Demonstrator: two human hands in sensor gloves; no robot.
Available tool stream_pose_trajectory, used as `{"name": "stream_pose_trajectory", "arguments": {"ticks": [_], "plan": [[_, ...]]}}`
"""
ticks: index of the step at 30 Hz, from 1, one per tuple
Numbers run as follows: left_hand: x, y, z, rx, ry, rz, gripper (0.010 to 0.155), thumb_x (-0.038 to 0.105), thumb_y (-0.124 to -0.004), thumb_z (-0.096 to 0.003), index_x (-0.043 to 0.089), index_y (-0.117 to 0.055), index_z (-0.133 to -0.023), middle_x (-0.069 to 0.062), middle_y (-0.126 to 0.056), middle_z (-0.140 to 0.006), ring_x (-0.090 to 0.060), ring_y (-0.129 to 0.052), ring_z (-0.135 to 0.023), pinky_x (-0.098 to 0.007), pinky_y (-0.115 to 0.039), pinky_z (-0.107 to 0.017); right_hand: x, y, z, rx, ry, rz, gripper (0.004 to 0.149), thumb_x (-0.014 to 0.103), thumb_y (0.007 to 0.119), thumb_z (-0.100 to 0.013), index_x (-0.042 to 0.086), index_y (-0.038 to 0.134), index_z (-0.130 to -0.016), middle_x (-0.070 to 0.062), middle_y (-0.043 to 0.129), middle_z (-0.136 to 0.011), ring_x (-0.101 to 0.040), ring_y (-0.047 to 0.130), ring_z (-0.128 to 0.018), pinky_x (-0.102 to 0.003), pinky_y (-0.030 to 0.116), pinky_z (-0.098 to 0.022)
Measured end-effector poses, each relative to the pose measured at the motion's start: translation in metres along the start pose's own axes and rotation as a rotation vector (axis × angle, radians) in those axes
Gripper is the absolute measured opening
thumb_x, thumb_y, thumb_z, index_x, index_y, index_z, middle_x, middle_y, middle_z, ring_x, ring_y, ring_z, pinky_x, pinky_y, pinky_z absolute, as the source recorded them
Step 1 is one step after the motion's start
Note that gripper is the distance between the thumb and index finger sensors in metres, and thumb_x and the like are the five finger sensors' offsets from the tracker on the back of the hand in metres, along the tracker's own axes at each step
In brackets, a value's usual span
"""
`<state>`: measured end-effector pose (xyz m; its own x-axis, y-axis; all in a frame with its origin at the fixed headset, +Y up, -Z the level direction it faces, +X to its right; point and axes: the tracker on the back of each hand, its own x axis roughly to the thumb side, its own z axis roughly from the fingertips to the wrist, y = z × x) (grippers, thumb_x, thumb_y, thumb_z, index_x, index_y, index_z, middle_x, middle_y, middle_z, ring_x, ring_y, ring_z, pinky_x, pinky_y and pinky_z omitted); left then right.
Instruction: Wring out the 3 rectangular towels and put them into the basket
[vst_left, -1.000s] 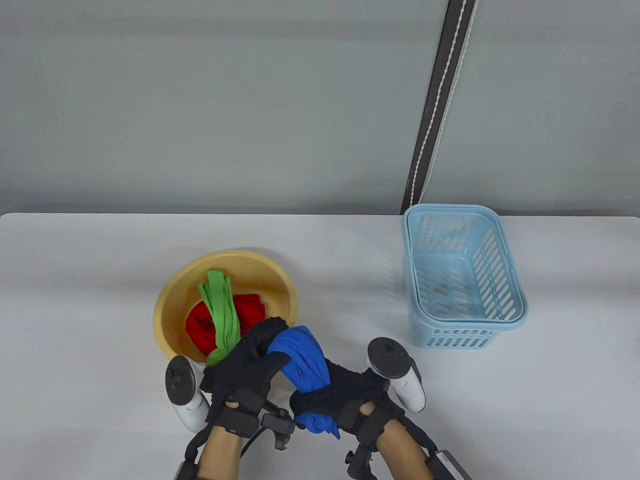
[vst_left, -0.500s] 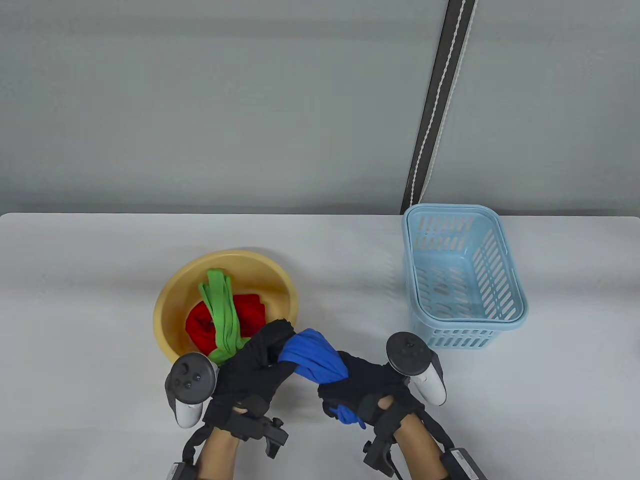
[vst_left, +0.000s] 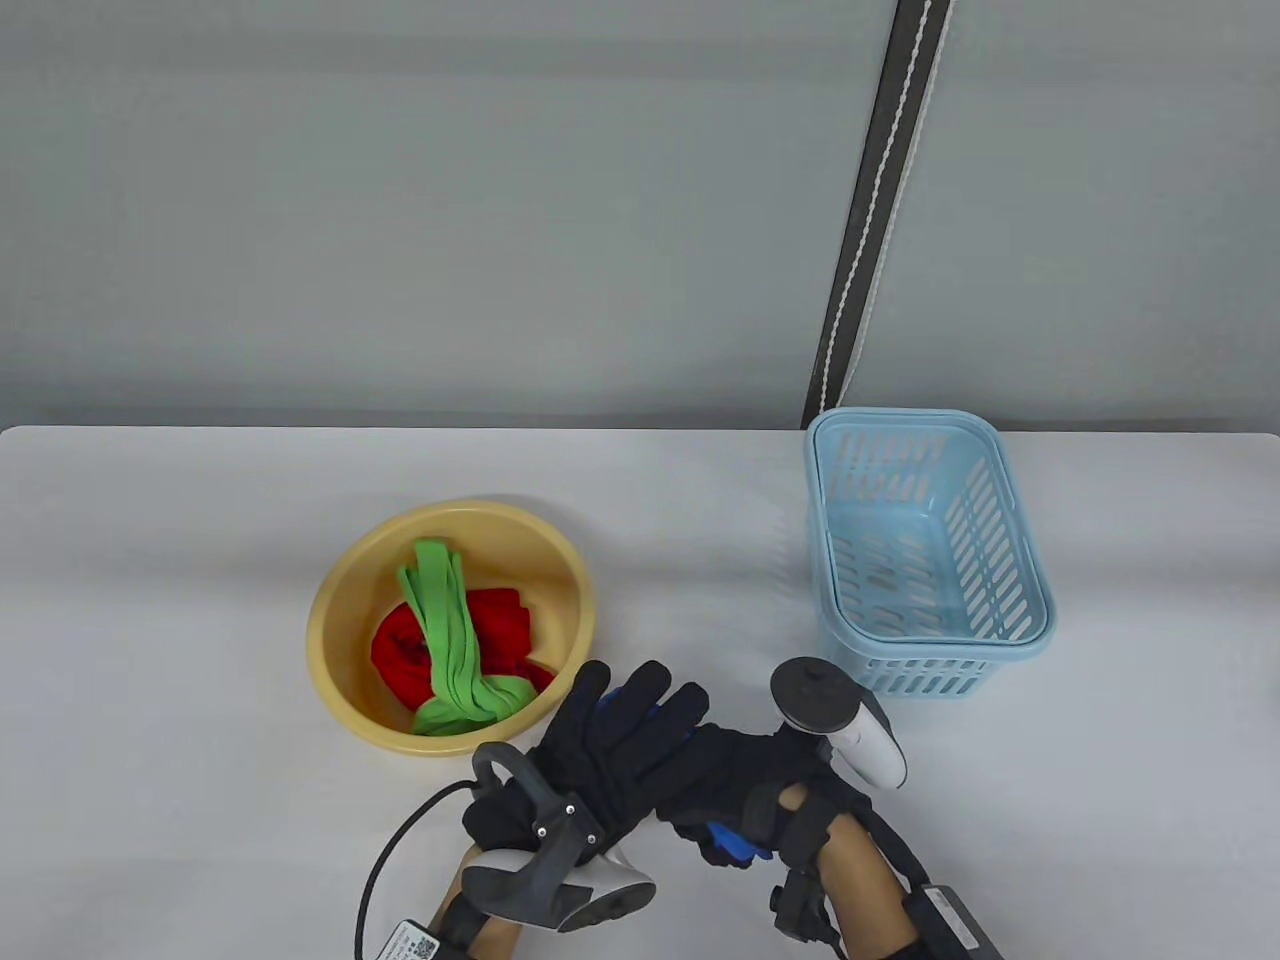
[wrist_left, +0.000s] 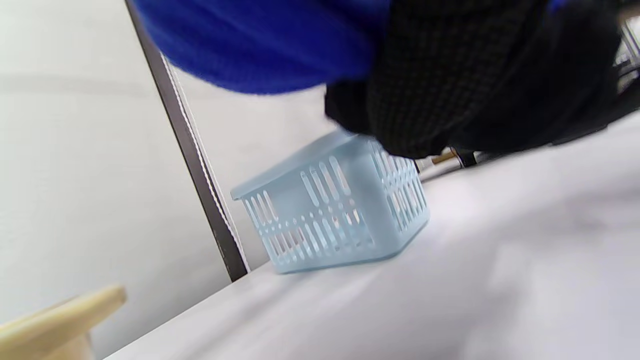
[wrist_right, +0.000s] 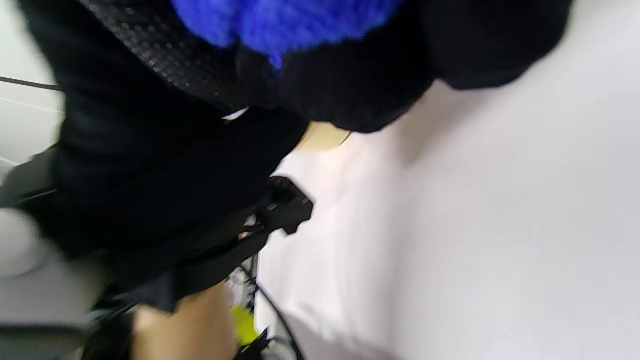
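Writing: none legible anywhere; a small white tag with a printed code square (vst_left: 415, 943) sits at the bottom edge of the table view, lower left, too small to read.

Left hand (vst_left: 590, 765), lower centre of table view: gloved fingers (vst_left: 640, 705) laid over the blue towel (vst_left: 735, 845), wrapped across it and pointing toward upper right. Grasping the towel. Tracker on this hand hangs toward the bottom of the frame, a cable looping off to the left.

Right hand (vst_left: 770, 790), just right of the left hand and touching it: fingers clenched around the same towel. Its tracker points up and right, toward the basket.

Blue towel almost fully hidden between the two gloves in the table view; only a small blue end shows below the right hand and a sliver between the left fingers. Left wrist view: a blurred blue mass (wrist_left: 260, 45) at the upper left, a black glove (wrist_left: 475, 75) to its right. Right wrist view: blue cloth (wrist_right: 280, 22) at the top, black glove around it, heavily blurred.

Basket (vst_left: 925, 550), light blue, slotted walls, right of centre on the white surface (vst_left: 150, 700), apart from the hands; its floor shows bare.

Yellow bowl (vst_left: 335, 600), left of centre, near the left hand. Inside it: red towel (vst_left: 400, 650) underneath, green towel (vst_left: 445, 625) draped over it.
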<state>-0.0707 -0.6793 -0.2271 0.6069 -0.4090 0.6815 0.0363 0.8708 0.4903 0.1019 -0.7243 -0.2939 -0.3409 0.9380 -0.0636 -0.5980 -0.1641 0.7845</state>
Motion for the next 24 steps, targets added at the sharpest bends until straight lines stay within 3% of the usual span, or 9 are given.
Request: {"name": "stream_pose_trajectory", "arguments": {"ticks": [4,10,17,21,24], "plan": [[-0.005,-0.003,0.001,0.028,0.043,0.068,0.1,0.049,-0.102,-0.0388,0.028,-0.039,-0.114,-0.008,-0.068,-0.113,-0.039,-0.075,-0.1,-0.07,-0.061,-0.071,0.002,0.005,-0.004,0.058,-0.013,-0.051,0.051,0.036,0.093,-0.054,0.007,0.075,-0.092,-0.007,0.098,-0.05,-0.02,0.102,-0.021,-0.042,0.09,-0.016],[-0.016,-0.008,0.003,0.051,0.084,0.097,0.078,0.041,-0.101,-0.0422,0.027,-0.057,-0.105,-0.001,-0.092,-0.087,-0.031,-0.099,-0.073,-0.061,-0.077,-0.063,0.005,0.011,-0.007,0.08,-0.006,-0.044,0.051,0.036,0.093,-0.054,0.004,0.076,-0.09,-0.007,0.098,-0.049,-0.02,0.102,-0.02,-0.041,0.089,-0.015],[-0.038,-0.005,0.018,-0.008,0.128,0.076,0.055,0.045,-0.096,-0.0455,0.028,-0.074,-0.093,0.001,-0.102,-0.076,-0.026,-0.107,-0.057,-0.054,-0.087,-0.053,0.019,0.024,-0.016,0.042,0.007,0.091,0.051,0.036,0.093,-0.054,0.006,0.075,-0.092,-0.006,0.098,-0.051,-0.019,0.101,-0.022,-0.04,0.089,-0.016],[-0.046,-0.01,0.027,0.033,0.211,0.145,0.049,0.048,-0.096,-0.046,0.026,-0.08,-0.088,0.0,-0.105,-0.067,-0.025,-0.107,-0.046,-0.051,-0.09,-0.046,0.022,0.025,-0.016,-0.052,-0.017,0.191,0.049,0.036,0.095,-0.053,0.011,0.078,-0.091,-0.004,0.098,-0.051,-0.019,0.101,-0.023,-0.04,0.089,-0.017],[-0.042,-0.018,0.027,-0.005,0.235,0.168,0.049,0.049,-0.096,-0.0435,0.025,-0.084,-0.084,0.0,-0.107,-0.06,-0.023,-0.107,-0.036,-0.049,-0.092,-0.039,0.018,0.024,-0.014,-0.154,-0.004,0.338,0.05,0.036,0.097,-0.051,0.013,0.079,-0.092,-0.005,0.099,-0.051,-0.02,0.1,-0.022,-0.041,0.088,-0.016]]}}
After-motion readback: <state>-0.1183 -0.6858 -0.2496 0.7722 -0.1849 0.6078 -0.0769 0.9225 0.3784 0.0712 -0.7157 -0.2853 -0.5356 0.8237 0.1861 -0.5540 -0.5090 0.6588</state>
